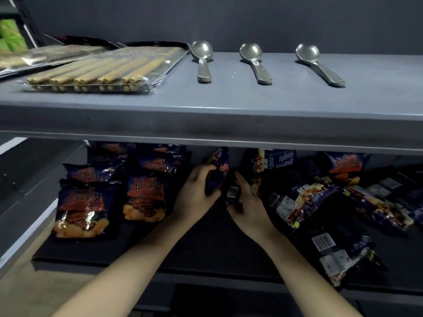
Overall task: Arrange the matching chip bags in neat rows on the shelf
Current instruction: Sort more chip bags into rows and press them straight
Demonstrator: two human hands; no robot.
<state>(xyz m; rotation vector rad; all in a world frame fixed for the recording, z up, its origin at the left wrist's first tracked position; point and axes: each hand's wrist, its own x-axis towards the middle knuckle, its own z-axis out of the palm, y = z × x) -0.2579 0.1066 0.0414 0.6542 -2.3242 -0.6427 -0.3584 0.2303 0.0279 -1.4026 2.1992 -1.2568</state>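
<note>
One chip bag (217, 177), upright, gripped between left hand (196, 194) and right hand (248, 203).

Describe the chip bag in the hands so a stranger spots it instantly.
Look at the lower shelf, below the leftmost spoon. Between the neat rows and the jumbled pile, the chip bag is upright, the only one gripped by the left hand and right hand.

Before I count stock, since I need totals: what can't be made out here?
Head view only.
- Rear chip bags: tops hidden by the upper shelf edge.
- Held bag: front covered by left hand and right hand, which grip it.
- Jumbled bags at right: print dark, blurred.
- Green packs: cut off by left frame edge.
</note>
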